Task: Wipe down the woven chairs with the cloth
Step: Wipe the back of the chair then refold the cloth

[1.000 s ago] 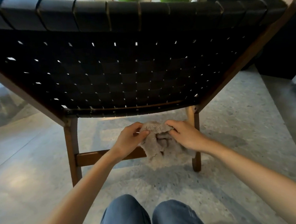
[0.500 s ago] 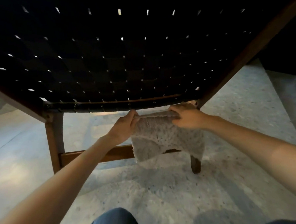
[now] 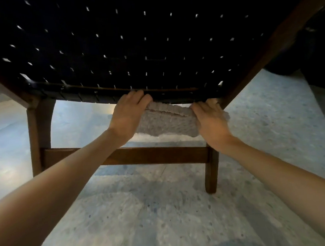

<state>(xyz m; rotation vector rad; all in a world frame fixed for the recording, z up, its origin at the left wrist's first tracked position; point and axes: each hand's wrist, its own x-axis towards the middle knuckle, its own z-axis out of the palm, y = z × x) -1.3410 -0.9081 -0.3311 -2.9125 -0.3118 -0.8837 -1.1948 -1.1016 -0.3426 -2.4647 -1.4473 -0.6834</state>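
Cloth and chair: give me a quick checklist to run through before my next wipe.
1. Left hand grips the cloth: ok.
2. Right hand grips the cloth's other end: ok.
3. Cloth spread out between the hands: ok, though its top edge is folded over.
4. Cloth touching the chair weave: cannot tell; it sits right under the weave's lower edge.
5. Cloth clear of the floor: ok, it hangs above the crossbar.
6. Cloth clean enough to wipe with: cannot tell.
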